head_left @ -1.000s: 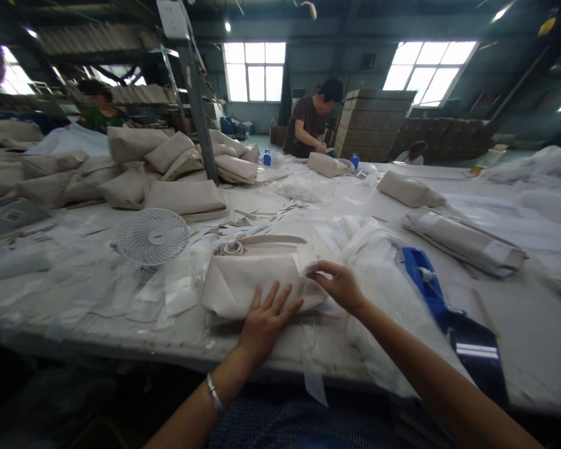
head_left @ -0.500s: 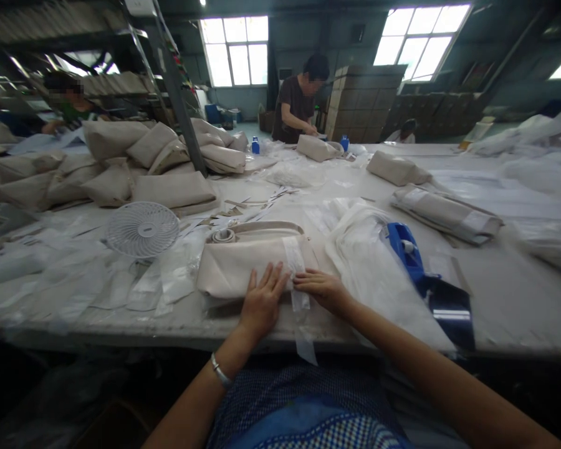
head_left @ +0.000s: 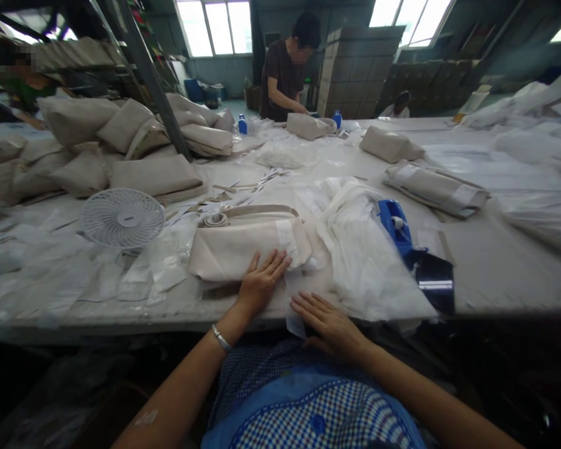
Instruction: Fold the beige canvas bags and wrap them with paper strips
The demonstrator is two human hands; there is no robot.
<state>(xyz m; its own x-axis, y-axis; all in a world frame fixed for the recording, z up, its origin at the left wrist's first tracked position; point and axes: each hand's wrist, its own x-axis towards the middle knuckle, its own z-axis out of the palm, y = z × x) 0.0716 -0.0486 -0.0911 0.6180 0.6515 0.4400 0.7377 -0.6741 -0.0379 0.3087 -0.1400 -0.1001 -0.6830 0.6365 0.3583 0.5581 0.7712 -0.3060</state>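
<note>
A beige handbag (head_left: 229,249) lies on the table in front of me, its strap (head_left: 262,211) along the far side with one end rolled up. A translucent white strip (head_left: 286,234) runs over the bag's right part. My left hand (head_left: 263,274) rests flat on the bag's near side, fingers stretched out. Closer to the table edge, my right hand (head_left: 321,318) is apart from the bag with fingers extended. It lies beside a loose pale strip (head_left: 294,312) that hangs over the edge; whether it grips the strip I cannot tell.
Right of the bag lies a stack of white plastic bags (head_left: 355,249), then a blue tape dispenser (head_left: 397,231). A white fan (head_left: 124,218) stands left. Beige bags (head_left: 154,174) are piled behind it. Across the table a person (head_left: 285,75) works on another bag.
My right hand has moved off the bag toward the table's near edge. My left hand stays on the bag. The camera view has tilted downward.
</note>
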